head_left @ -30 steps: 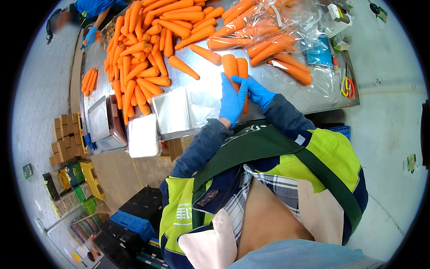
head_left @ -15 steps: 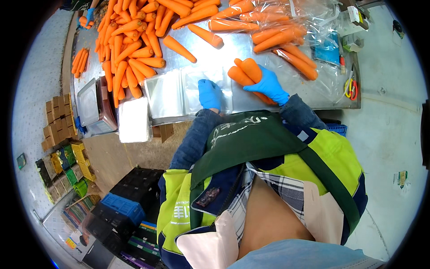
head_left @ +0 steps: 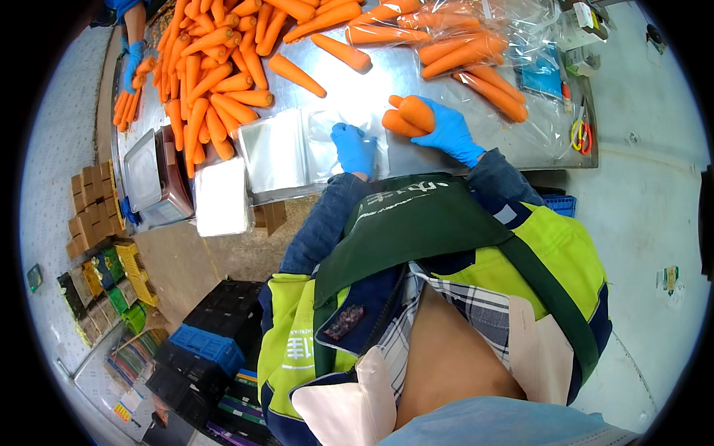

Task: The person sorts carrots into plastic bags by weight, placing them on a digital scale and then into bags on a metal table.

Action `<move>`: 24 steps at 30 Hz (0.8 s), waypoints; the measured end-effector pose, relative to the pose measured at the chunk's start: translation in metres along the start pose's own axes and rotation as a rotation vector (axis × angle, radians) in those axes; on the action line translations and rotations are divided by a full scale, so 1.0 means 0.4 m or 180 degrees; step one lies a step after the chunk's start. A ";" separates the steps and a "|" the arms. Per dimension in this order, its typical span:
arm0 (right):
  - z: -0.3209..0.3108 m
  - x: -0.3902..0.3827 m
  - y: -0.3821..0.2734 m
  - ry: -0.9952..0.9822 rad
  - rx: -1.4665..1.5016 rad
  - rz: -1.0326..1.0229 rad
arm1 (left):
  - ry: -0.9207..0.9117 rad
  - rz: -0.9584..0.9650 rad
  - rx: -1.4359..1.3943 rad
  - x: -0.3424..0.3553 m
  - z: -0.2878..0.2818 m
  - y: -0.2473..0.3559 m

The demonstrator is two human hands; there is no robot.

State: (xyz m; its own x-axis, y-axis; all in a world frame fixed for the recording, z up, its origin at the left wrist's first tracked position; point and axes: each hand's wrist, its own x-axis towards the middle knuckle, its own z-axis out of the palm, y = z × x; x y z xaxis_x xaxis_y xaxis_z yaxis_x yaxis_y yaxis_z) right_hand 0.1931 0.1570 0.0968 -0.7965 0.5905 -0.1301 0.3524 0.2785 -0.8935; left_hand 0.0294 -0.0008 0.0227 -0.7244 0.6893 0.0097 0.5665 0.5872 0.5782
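My right hand (head_left: 452,134), in a blue glove, is wrapped round a bunch of carrots (head_left: 416,114), their thick ends pointing up and left. To its left, my gloved left hand (head_left: 354,151) is closed, its fingertips pinching a clear plastic bag (head_left: 325,136) on a flat stack of such bags. A loose carrot (head_left: 297,75) lies beyond my left hand, and another carrot (head_left: 341,53) rests farther back. At the back right are clear bags with carrots (head_left: 465,53) inside. The lower part of the bunch is hidden behind my right hand.
A large carrot heap (head_left: 216,82) covers the table's left side. A scale (head_left: 152,175) and white packets (head_left: 222,198) sit at the near left edge. Scissors (head_left: 582,135) lie at the right edge. A co-worker's gloved hand (head_left: 134,63) is at the far left.
My right hand has lifted and turned the carrot bunch so the ends face me more. My left hand has shifted slightly on the bag. The co-worker's hand has come down to a small carrot bunch.
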 end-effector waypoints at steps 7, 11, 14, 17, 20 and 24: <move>-0.031 -0.017 0.010 0.0190 -0.0034 0.0037 | -0.0009 -0.0426 -0.0980 0.023 -0.015 -0.052; 0.004 0.003 0.000 -0.0009 0.0118 -0.0271 | 0.0146 -0.0323 -0.1099 0.009 -0.005 -0.074; 0.021 0.027 -0.013 -0.0117 -0.0007 -0.0378 | 0.0321 -0.0262 -0.1414 0.000 0.005 -0.099; 0.019 0.048 -0.020 -0.0134 -0.0011 -0.0387 | 0.0147 -0.0482 -0.1837 0.036 -0.077 -0.192; 0.001 0.046 -0.007 -0.0184 -0.0033 -0.0322 | 0.0195 -0.1153 -0.2324 0.090 -0.309 -0.430; -0.023 0.027 0.024 -0.0017 -0.0061 -0.0203 | 0.2667 -0.1107 -0.1669 0.115 -0.611 -0.288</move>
State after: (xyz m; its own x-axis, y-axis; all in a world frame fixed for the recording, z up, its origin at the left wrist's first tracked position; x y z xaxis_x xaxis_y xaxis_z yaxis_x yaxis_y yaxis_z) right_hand 0.1926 0.1732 0.0908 -0.8203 0.5669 -0.0756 0.3102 0.3299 -0.8916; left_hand -0.1652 -0.1405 0.1558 -0.9684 -0.1145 0.2215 0.1787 0.3010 0.9367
